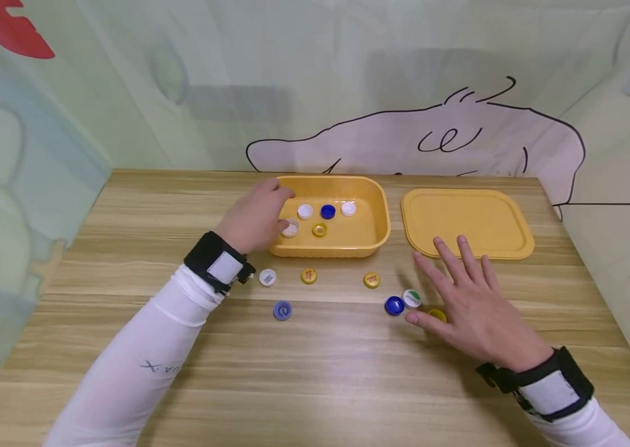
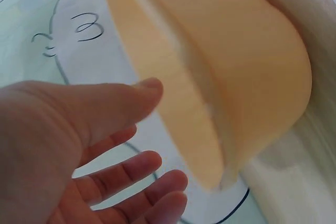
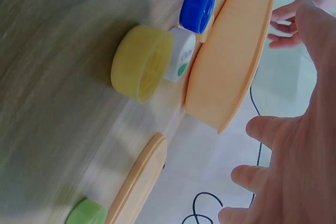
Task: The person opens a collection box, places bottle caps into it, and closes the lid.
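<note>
Wood grain is running across the surface [image 1: 337, 372], with a cartoon-printed backdrop [image 1: 303, 68] behind; caps [image 1: 328, 212] are lying in and before a yellow tray [image 1: 328, 252]; the left hand [image 1: 253, 217] is hovering at its left end, fingers loose, empty, the right hand [image 1: 477, 310] spreading released fingers

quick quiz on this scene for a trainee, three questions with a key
1. In the head view, how many caps show inside the yellow container?
2. True or false: the flat lid lies beside the container, not on it.
3. Fill in: the hand nearer the container is the person's ____.

Key: 1. Five. 2. True. 3. Left hand.
</note>
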The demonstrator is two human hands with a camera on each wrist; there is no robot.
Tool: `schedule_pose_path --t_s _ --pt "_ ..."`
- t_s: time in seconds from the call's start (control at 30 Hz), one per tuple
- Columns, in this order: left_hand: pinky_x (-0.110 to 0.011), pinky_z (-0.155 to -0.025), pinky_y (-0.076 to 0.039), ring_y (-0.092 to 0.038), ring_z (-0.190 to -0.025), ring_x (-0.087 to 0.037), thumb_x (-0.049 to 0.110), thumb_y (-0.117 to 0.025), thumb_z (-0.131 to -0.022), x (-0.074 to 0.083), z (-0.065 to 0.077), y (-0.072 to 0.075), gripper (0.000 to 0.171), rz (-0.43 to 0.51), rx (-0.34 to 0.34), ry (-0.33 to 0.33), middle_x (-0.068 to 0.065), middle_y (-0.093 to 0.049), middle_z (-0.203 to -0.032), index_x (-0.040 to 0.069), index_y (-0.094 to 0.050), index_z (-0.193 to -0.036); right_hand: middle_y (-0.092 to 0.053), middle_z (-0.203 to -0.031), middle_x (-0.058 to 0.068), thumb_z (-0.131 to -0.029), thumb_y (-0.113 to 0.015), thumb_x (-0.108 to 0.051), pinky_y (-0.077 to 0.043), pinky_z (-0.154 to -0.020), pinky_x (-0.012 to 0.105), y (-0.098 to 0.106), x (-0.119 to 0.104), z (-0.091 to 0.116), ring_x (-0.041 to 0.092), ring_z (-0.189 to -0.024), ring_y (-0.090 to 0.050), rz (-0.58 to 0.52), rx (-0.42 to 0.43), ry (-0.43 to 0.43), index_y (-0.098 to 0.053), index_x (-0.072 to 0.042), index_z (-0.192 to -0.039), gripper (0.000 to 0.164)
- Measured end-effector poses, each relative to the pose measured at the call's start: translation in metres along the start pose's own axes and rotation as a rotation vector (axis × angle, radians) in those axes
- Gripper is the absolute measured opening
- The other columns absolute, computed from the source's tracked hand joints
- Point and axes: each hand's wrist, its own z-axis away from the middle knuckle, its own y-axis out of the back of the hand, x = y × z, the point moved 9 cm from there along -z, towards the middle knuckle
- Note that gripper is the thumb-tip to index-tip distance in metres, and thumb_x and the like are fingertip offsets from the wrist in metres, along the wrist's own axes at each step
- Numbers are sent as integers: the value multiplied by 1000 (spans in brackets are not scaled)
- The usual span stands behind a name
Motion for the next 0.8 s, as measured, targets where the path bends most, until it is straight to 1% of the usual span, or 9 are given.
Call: schedule_pose_path --t_s 0.1,0.2,0.27,0.33,0.4,0.5,0.57,0.67,0.8 --pt "-41 -97 -45 -53 -109 -27 26 -74 -89 -4 13 13 55 -2 62 -29 -14 -52 -126 4 -54 -136 -7 -163 14 -88 -53 -70 8 -112 61 4 5 0 34 -147 12 -25 -1 -15 -20 -25 -158 90" --pt "-45 -99 -43 -52 -113 -32 29 -75 -87 -12 30 23 58 -1 120 -44 -16 -53 -128 4 -55 -135 -15 -160 17 -89 -54 -67 -1 -112 64 10 12 1 40 -147 2 -51 -6 -38 -23 -24 -157 86" --pt "-49 -101 -41 -49 -119 -36 31 -75 -87 -21 41 27 60 0 151 -37 -17 -52 -131 4 -54 -136 -21 -157 20 -90 -55 -64 -8 -111 66 15 18 3 45 -145 -8 -60 -13 -55 -28 -21 -155 82" --pt "-54 -102 -38 -45 -122 -41 33 -74 -87 -31 53 30 62 -5 175 -20 -19 -50 -134 5 -53 -137 -31 -151 23 -91 -61 -56 -18 -109 66 20 24 4 47 -140 -22 -51 -1 -50 -36 -16 -151 77" --pt "-59 -101 -35 -41 -125 -44 36 -74 -86 -43 65 31 65 -11 200 3 -21 -48 -137 6 -52 -139 -41 -142 24 -89 -69 -45 -29 -104 65 25 29 6 47 -131 -36 -37 14 -32 -44 -10 -145 71" --pt "-65 -100 -31 -35 -128 -48 42 -73 -86 -59 85 29 70 -22 217 39 -23 -42 -142 7 -49 -142 -53 -127 21 -83 -78 -29 -45 -91 60 30 36 10 40 -114 -51 -13 46 10 -53 -4 -135 63" --pt "-67 -101 -28 -32 -130 -49 46 -72 -85 -69 96 27 75 -30 227 54 -25 -39 -144 7 -47 -143 -56 -121 19 -80 -80 -22 -50 -83 55 30 42 13 36 -105 -55 -15 42 21 -56 -3 -131 60" --pt "-69 -105 -21 -24 -135 -52 57 -68 -85 -81 110 19 84 -34 225 75 -27 -33 -149 6 -43 -146 -58 -117 17 -77 -82 -17 -53 -75 49 28 50 17 31 -97 -58 -25 17 14 -58 -3 -128 58" --pt "-70 -107 -13 -11 -140 -54 72 -57 -83 -95 123 5 95 -31 208 110 -27 -24 -154 7 -38 -149 -58 -116 18 -76 -82 -16 -53 -74 50 23 59 21 31 -95 -59 -41 -16 2 -59 -2 -125 56"
